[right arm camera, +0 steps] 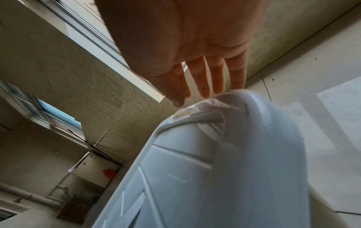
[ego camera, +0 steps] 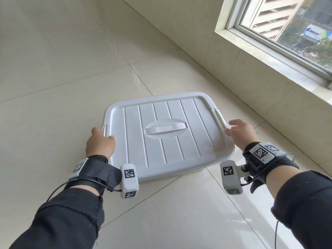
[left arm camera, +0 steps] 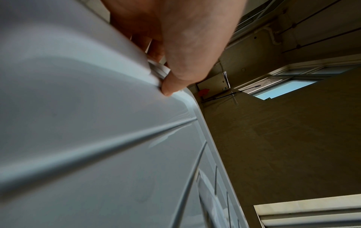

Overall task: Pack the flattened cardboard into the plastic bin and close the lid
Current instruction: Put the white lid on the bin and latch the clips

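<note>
While the lid (ego camera: 161,130) sits flat on the plastic bin (ego camera: 179,169) on the floor tiles (ego camera: 53,69), we're working its two short ends. Bin's long axis runs left-right between our hands, top handle (ego camera: 166,129) centred. No cardboard visible; whether it's inside we can't tell.

Left hand (ego camera: 99,144): on the left end, fingers curled over the lid edge at the left latch (left arm camera: 159,70), thumb tip pressed to the lid rim per the left wrist view. Reads as gripping.

Right hand (ego camera: 239,131): fingers spread and loose, holding nothing, just beside the right latch (ego camera: 220,118). The right wrist view shows the fingertips (right arm camera: 205,91) hovering just past that latch, not clearly touching.

Our guess: left side is being clipped, right latch lies directly inboard of the right fingers, so that hand needs to come in and press.
</note>
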The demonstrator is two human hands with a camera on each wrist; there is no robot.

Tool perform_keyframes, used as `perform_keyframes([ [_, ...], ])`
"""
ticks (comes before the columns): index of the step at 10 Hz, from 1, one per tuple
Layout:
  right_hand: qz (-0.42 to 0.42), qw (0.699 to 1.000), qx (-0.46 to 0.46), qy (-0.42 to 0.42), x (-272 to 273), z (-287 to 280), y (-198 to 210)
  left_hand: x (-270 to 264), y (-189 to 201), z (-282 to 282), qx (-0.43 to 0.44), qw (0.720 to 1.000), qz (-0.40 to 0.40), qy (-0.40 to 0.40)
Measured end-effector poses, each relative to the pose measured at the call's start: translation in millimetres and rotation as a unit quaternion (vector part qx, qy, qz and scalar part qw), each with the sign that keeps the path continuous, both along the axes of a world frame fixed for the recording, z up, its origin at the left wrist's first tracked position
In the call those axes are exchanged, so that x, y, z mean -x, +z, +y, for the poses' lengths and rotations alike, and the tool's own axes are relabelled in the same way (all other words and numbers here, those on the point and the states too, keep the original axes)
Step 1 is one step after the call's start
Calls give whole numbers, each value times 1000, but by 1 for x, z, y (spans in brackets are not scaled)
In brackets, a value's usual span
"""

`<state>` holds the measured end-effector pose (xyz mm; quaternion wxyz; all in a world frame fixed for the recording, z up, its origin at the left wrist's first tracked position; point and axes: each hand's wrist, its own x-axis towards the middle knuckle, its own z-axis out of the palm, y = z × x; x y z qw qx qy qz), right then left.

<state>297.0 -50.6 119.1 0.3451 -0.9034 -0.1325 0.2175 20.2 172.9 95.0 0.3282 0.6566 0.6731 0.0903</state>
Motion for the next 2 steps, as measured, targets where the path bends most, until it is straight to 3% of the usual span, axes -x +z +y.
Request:
perform_keyframes([
  [2,-24,998,-62,-4,-5,0,9,1,4,-2,-6,1000,-12,7],
])
